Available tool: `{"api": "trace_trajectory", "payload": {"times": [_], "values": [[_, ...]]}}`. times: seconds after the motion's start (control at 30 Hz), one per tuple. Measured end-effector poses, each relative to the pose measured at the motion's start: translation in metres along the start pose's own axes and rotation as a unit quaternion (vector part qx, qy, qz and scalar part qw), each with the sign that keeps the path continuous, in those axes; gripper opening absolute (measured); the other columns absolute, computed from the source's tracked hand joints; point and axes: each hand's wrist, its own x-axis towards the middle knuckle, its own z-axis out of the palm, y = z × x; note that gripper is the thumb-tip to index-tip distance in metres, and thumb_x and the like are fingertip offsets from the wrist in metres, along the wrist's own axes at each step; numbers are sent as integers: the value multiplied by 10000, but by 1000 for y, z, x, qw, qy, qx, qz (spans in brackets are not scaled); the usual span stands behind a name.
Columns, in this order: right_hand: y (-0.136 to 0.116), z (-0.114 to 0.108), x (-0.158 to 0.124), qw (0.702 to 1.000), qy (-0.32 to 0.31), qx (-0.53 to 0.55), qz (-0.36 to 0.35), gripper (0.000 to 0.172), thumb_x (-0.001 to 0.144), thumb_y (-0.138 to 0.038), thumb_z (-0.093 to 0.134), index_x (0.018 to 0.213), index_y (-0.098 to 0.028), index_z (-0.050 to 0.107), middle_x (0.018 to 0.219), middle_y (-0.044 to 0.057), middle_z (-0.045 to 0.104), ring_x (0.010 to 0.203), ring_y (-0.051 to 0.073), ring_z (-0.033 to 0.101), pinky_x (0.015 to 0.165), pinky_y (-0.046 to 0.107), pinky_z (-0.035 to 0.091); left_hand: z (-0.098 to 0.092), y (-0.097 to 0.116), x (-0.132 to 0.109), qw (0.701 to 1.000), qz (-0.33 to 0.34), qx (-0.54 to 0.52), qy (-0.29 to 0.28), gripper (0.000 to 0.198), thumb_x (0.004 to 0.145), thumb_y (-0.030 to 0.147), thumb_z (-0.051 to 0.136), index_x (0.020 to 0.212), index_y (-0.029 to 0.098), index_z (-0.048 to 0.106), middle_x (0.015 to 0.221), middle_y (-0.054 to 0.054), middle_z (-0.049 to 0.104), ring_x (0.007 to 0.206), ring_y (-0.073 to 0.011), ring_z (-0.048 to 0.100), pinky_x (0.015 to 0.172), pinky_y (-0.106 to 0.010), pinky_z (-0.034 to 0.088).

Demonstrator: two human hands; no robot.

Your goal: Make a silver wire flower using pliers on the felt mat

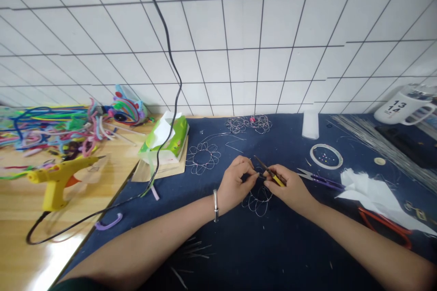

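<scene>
Pinched between the thumb and fingers of my left hand [237,182] is the upper part of a looped wire flower [258,204]. Its thin silver petals hang below my fingertips. My right hand [292,191] is closed around pliers with yellow handles [278,179], whose dark jaws point up and left beside my left fingertips. The right fingertips also come close to the wire ring; whether they touch it I cannot tell. A finished-looking ring of wire loops [204,158] lies flat to the left, beside loose bent wires [235,146].
Tangled wire shapes [248,124] lie near the tiled wall. To the right are a bead dish [326,156], purple-handled snips [322,181], red-handled scissors [385,226], straight wires [362,132] and a mug [399,105]. Leftward are tissues [167,138], a yellow glue gun [56,182] and its black cord [169,45].
</scene>
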Motion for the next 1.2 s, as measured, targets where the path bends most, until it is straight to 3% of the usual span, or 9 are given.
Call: {"api": "trace_trajectory", "payload": {"times": [0.33,0.57,0.77,0.97,1.2], "values": [[0,-1,0,1000,-1,16,2,147,742,-254,527,881,-207,535,817,-10,588,737,131,546,686,263,431,0,-1,2,998,-45,-5,42,145,748,98,519,628,163,468,745,-14,500,721,-124,479,648,-243,400],[-2,-4,3,999,20,41,6,149,719,-259,530,855,-197,538,782,-8,575,702,127,538,660,260,435,-5,0,2,997,-68,-26,4,87,724,84,511,735,169,502,709,14,457,625,-92,428,599,-214,383],[-3,-5,3,999,34,35,16,145,711,-257,531,843,-196,542,746,-18,558,675,118,525,641,249,422,-10,-3,4,995,-56,-50,-64,110,758,104,504,798,166,586,752,-6,543,629,-89,465,588,-210,389],[3,-6,3,998,36,41,12,168,728,-261,535,885,-200,540,801,-5,574,714,125,537,670,258,429,-15,-4,7,994,-62,-42,-81,98,810,221,532,810,172,617,789,-20,608,728,-115,549,704,-255,441],[5,-6,3,999,40,22,11,178,736,-259,529,904,-206,547,804,-6,582,717,128,547,670,261,434,-16,-3,10,994,-61,16,-93,125,793,297,576,766,192,640,769,1,654,730,-118,576,733,-269,431]]}}
